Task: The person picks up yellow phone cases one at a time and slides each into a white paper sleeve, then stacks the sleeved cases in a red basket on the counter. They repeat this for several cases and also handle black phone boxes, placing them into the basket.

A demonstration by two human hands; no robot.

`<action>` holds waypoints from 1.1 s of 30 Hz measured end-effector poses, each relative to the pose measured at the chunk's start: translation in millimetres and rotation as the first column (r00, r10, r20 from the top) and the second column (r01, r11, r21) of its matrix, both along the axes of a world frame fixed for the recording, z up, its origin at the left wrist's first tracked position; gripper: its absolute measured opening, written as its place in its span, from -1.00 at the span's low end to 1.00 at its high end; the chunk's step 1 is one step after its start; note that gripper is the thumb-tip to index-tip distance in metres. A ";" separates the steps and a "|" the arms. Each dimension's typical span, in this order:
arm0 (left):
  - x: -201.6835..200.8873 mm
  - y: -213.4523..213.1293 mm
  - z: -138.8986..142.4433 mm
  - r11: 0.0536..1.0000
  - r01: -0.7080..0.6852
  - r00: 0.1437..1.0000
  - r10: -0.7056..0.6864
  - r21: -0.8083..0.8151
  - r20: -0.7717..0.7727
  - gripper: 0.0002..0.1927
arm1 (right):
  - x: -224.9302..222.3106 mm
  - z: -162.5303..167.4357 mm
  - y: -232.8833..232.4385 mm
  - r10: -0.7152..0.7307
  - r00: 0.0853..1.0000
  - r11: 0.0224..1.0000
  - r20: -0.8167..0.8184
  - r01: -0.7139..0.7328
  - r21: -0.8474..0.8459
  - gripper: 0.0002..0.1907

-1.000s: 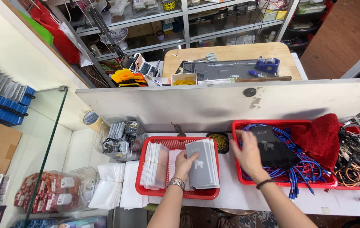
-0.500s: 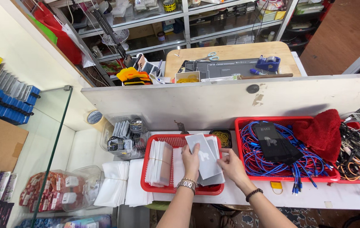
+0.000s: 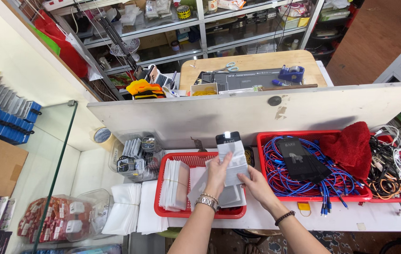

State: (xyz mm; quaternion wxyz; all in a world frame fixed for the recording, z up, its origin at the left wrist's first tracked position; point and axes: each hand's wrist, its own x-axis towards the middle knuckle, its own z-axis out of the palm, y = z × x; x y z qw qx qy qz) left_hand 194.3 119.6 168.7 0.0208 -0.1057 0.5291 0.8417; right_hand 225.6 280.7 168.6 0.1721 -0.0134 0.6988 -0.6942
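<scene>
My left hand and my right hand together hold a flat grey packaging sleeve with a black top upright over a red basket. The left hand grips its left edge, the right hand supports its lower right corner. The basket holds a standing stack of clear sleeves at its left and flat grey packets under my hands. To the right, a second red basket holds blue cables with black packets lying on top.
A red cloth drapes the right basket's far corner. Tangled cables lie at far right. A clear tub of small packets and white bags sit left. A white partition rises behind the baskets.
My right hand left the black packets in the right basket and came to the left basket. Both hands lifted a grey sleeve up out of it.
</scene>
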 end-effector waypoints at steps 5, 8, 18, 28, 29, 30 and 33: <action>15.2 7.2 10.8 0.904 0.184 0.978 -0.208 -0.386 -0.019 -0.69 | -37.8 19.2 19.4 -0.129 0.975 0.992 -0.179 0.128 -0.017 -0.74; 18.6 13.8 14.3 0.829 0.287 0.938 -0.346 -0.480 -0.037 -0.66 | -68.4 33.1 36.4 -0.245 0.969 0.962 -0.040 0.238 -0.130 -0.77; 17.7 -94.9 -12.9 0.688 0.210 0.978 -0.152 -0.695 0.146 -0.58 | -122.4 42.9 153.8 -0.612 0.735 0.747 -0.293 0.659 0.093 -0.58; 26.9 -69.3 -3.5 -0.226 -0.570 0.820 -0.098 -0.790 -0.563 -0.30 | -90.9 20.2 129.1 0.223 0.648 0.161 -0.729 0.713 0.683 -0.34; 26.6 -68.2 -4.5 -0.112 -0.439 0.897 0.007 -0.892 -0.442 -0.41 | -86.9 22.6 116.0 0.191 0.645 0.189 -0.740 0.716 0.672 -0.37; 26.4 -69.0 -6.9 0.017 -0.298 0.951 0.094 -0.954 -0.295 -0.52 | -83.2 24.8 99.8 0.128 0.660 0.349 -0.740 0.669 0.657 -0.52; 22.8 -82.2 -20.1 0.199 -0.045 0.987 0.162 -0.979 -0.012 -0.74 | -65.4 25.7 35.6 0.021 0.896 0.828 -0.445 0.234 0.510 -0.74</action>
